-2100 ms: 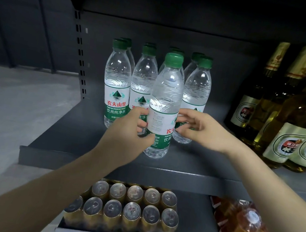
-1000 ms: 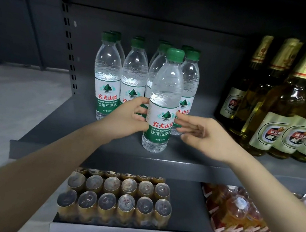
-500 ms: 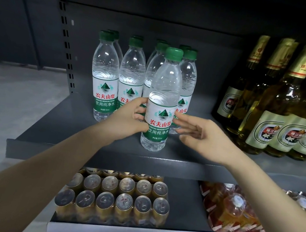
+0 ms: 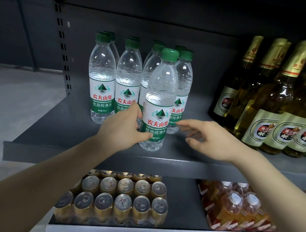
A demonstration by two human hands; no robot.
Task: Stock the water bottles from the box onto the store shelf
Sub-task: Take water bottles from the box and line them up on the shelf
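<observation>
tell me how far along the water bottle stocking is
Done: two rows of water bottles stand upright at the back of the shelf. In hand: the left hand grips a front bottle standing on the shelf; the right hand hovers open beside it. The box is out of view, so what remains is unknown.

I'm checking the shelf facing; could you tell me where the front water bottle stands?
The front water bottle stands near the shelf edge, before the other bottles, left hand gripping it.
</observation>
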